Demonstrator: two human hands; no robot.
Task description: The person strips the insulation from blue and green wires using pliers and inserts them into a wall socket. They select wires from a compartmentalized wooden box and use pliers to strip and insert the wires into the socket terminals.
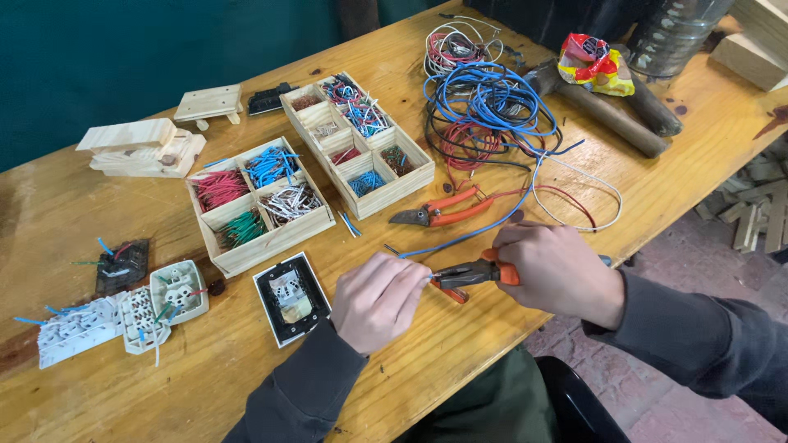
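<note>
Left hand [377, 299] near the table's [460, 344] front edge pinched a blue wire [476, 232]; right hand [552, 269] gripped orange pliers [469, 274] biting it. Cutters [439, 211] lay just behind.

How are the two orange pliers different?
The pliers in the right hand are gripped and working on a blue wire that the left hand pinches; the other pliers lie loose on the table. The held pliers are mostly hidden by fingers; the lying ones show whole. Both have orange handles and dark jaws.
</note>
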